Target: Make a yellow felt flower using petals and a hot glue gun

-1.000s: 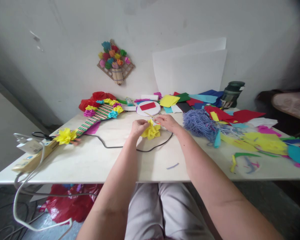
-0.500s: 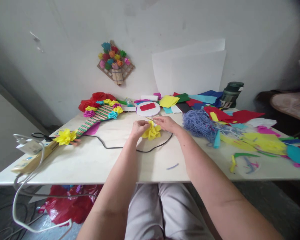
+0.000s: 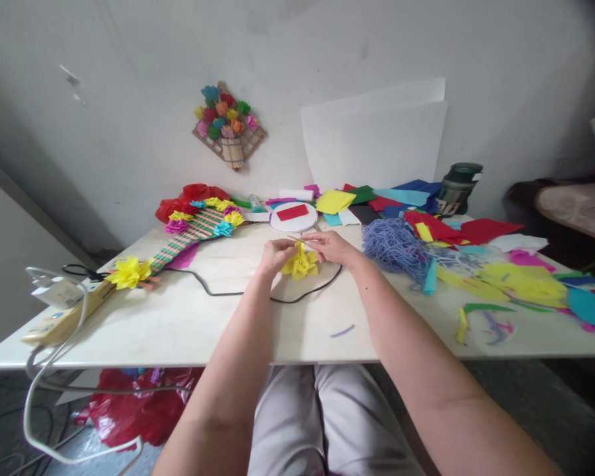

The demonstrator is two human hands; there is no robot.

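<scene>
A yellow paper flower point(image 3: 300, 262) is between my two hands, just above the middle of the table. My left hand point(image 3: 277, 254) is closed, its fingertips pinching the flower's left edge. On the other side my right hand point(image 3: 332, 246) has its fingers bent together around the end of a thin tan stick point(image 3: 296, 239). The stick lies across the top of the flower; my fingers partly hide where the two meet. A black cord point(image 3: 297, 301) curves over the table below the flower.
A flower-trimmed striped panel point(image 3: 191, 231) and a power strip point(image 3: 62, 320) lie left. Behind my hands is a white oval point(image 3: 280, 225) with a red piece. Blue yarn point(image 3: 394, 248), coloured paper point(image 3: 520, 281) and a dark bottle point(image 3: 459, 190) are right.
The stick shows more plainly now, angled across the flower's top. My right fingers have shifted slightly and curled in closer, while my left hand has stayed nearly still.
</scene>
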